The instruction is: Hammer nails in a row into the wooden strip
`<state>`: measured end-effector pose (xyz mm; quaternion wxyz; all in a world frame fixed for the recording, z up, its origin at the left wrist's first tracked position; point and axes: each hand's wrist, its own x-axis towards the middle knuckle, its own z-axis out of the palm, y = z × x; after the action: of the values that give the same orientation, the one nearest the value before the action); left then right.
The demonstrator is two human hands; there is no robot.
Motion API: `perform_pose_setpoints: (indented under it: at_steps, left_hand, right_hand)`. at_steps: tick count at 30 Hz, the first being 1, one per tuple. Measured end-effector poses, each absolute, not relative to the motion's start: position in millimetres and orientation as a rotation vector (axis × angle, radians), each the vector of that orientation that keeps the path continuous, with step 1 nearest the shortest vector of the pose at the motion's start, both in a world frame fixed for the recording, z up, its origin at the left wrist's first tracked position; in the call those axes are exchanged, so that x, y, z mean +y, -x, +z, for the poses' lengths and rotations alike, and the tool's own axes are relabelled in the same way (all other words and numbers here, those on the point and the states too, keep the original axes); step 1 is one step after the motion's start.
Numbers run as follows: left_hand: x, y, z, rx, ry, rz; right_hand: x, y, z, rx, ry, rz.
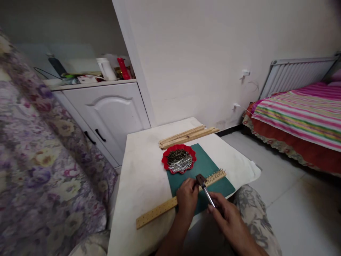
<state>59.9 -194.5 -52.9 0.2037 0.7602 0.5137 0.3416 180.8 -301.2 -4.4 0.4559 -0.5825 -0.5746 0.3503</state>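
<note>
My right hand (pixel 226 213) grips a hammer (pixel 208 195) by its shiny metal handle. The dark hammer head (pixel 200 179) is over a wooden strip (pixel 157 212), right beside my left fingertips. My left hand (pixel 187 195) rests across the strip with its fingers pinched together; what is between them is hidden. Rows of small holes show along the strip's left part, and several nails (pixel 218 173) stand up from its right end. Under the strip lies a green mat (pixel 204 156). A red scalloped bowl (pixel 164 161) full of nails sits on the mat's far left corner.
More wooden strips (pixel 186 137) lie at the back of the white table (pixel 141 167). A floral curtain (pixel 61 160) hangs at the left, near a white cabinet (pixel 112 113). On the right is a bed (pixel 301 113) with a striped cover. My knee (pixel 253 206) is by the table's right edge.
</note>
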Motion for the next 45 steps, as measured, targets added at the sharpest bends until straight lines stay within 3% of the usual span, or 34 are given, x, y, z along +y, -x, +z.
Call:
perform_pose_setpoints:
  at_steps: [12,19,32,41,45]
  left_hand:
    - [-195.7,-53.5,-48.8,1.292,-2.049,0.946]
    - [-162.9,-11.7,-16.8,1.45,-2.148,1.104]
    - [-97.3,-8.2,-8.4,1.804,-2.455,0.384]
    - [-94.7,-11.5,-2.5,1.7,-2.529,0.335]
    - [-100.7,-7.0,-1.8,1.629,-2.519,0.542]
  right_hand:
    - [-318.4,-188.5,-10.9,-1.213,1.388,0.942]
    - [-322.0,-199.2,-21.8,-1.139,1.337,1.016]
    - [-321.1,-208.6,-40.3,-1.014,1.344,0.983]
    - [-324.1,-210.1,-29.7,-1.07,1.322,1.052]
    - [-327.0,-203.4,-27.1,-1.037,1.275,1.026]
